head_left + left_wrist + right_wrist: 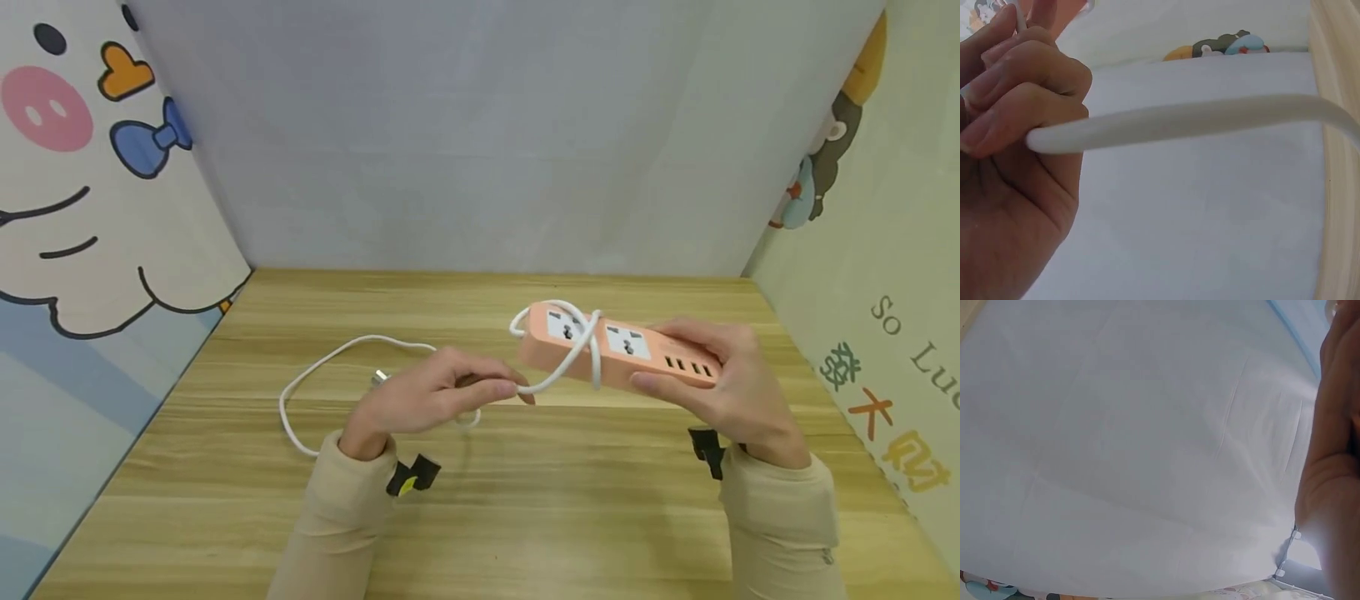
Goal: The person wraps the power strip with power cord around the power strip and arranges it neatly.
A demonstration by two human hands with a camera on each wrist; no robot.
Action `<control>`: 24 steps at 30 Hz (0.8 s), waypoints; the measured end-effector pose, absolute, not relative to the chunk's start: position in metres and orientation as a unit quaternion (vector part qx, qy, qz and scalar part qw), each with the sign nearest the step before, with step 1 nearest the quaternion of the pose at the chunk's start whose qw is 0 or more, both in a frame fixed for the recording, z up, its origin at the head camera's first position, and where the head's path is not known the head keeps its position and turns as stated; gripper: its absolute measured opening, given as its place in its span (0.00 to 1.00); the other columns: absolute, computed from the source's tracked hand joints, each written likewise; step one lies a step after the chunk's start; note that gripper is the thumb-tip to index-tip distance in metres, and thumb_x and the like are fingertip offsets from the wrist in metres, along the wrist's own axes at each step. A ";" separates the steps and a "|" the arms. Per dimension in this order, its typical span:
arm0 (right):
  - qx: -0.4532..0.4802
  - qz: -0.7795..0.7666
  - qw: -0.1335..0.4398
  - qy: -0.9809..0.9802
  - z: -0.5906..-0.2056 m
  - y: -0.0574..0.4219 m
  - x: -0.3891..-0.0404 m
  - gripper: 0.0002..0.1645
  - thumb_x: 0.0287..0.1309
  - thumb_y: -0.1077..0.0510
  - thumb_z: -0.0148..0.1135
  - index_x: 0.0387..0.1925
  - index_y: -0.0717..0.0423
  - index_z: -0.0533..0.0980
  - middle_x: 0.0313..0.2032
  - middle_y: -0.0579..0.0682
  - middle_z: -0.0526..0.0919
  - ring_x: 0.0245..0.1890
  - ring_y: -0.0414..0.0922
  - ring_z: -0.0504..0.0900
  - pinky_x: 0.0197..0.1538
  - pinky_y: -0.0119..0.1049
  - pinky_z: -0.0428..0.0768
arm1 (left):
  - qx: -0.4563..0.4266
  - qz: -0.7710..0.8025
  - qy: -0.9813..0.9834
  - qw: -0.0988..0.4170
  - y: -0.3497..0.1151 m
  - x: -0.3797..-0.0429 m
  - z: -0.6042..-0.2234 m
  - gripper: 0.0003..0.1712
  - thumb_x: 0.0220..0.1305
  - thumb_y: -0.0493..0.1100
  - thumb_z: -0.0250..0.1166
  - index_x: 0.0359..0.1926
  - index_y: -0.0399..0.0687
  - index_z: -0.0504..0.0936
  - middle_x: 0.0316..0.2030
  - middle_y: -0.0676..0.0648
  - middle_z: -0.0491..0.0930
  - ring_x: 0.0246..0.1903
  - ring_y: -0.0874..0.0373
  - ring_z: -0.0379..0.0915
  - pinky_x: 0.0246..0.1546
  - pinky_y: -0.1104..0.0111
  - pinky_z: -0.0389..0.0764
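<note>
My right hand [723, 383] grips the right end of a peach-coloured power strip [618, 337], thumb along its near side, and holds it above the table. White sockets and several USB slots face up on the strip. Its white cord [573, 362] loops around the left part of the strip. Between thumb and fingers, my left hand [442, 392] pinches that cord just left of the strip. In the left wrist view another stretch of cord [1197, 119] runs out from the curled fingers. The plug [380, 377] shows partly behind the left hand.
A long bend of the cord [300, 379] lies on the wooden table [525, 517] to the left. A pale wall [480, 142] rises behind the table, with cartoon-printed panels [82, 167] at left and right. Black wrist mounts [414, 475] sit at both cuffs.
</note>
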State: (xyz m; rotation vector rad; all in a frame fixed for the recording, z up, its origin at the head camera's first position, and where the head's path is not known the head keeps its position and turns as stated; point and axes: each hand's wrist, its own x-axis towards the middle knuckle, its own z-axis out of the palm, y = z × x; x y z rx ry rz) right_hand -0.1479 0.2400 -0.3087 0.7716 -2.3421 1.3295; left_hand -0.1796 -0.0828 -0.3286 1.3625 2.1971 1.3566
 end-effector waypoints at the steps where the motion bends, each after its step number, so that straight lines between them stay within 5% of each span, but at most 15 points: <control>1: 0.270 0.469 0.167 -0.824 -0.308 0.240 -0.147 0.22 0.44 0.69 0.77 0.43 0.51 0.85 0.28 0.43 0.85 0.20 0.39 0.74 0.24 0.31 0.71 | 0.457 0.464 0.750 0.112 -0.083 -0.181 -0.329 0.14 0.77 0.37 0.55 0.52 0.45 0.86 0.37 0.51 0.84 0.25 0.65 0.62 0.31 0.73 0.70; 5: 0.276 0.466 0.160 -0.825 -0.307 0.240 -0.146 0.21 0.44 0.69 0.77 0.43 0.50 0.86 0.28 0.43 0.85 0.20 0.40 0.74 0.24 0.32 0.72 | 0.429 0.474 0.758 0.131 -0.084 -0.185 -0.332 0.14 0.78 0.42 0.55 0.51 0.47 0.86 0.32 0.53 0.81 0.23 0.64 0.60 0.28 0.73 0.67; 12: 0.299 0.489 0.142 -0.807 -0.306 0.242 -0.141 0.22 0.43 0.71 0.74 0.44 0.54 0.85 0.30 0.45 0.86 0.21 0.40 0.75 0.25 0.32 0.72 | 0.392 0.504 0.756 0.147 -0.088 -0.199 -0.347 0.13 0.78 0.45 0.56 0.47 0.49 0.87 0.17 0.54 0.57 0.17 0.62 0.51 0.21 0.72 0.60; 17: 0.307 0.473 0.134 -0.815 -0.304 0.243 -0.139 0.25 0.42 0.70 0.76 0.45 0.50 0.85 0.33 0.44 0.87 0.23 0.41 0.76 0.27 0.33 0.73 | 0.375 0.509 0.764 0.131 -0.087 -0.206 -0.354 0.13 0.77 0.47 0.57 0.36 0.49 0.84 0.17 0.52 0.56 0.16 0.61 0.50 0.20 0.71 0.58; 24: 0.333 0.474 0.113 -0.807 -0.304 0.243 -0.139 0.26 0.41 0.70 0.77 0.44 0.47 0.85 0.31 0.45 0.86 0.22 0.41 0.76 0.26 0.33 0.73 | 0.345 0.521 0.772 0.119 -0.085 -0.209 -0.357 0.12 0.75 0.41 0.59 0.37 0.45 0.88 0.17 0.53 0.64 0.16 0.64 0.55 0.19 0.72 0.60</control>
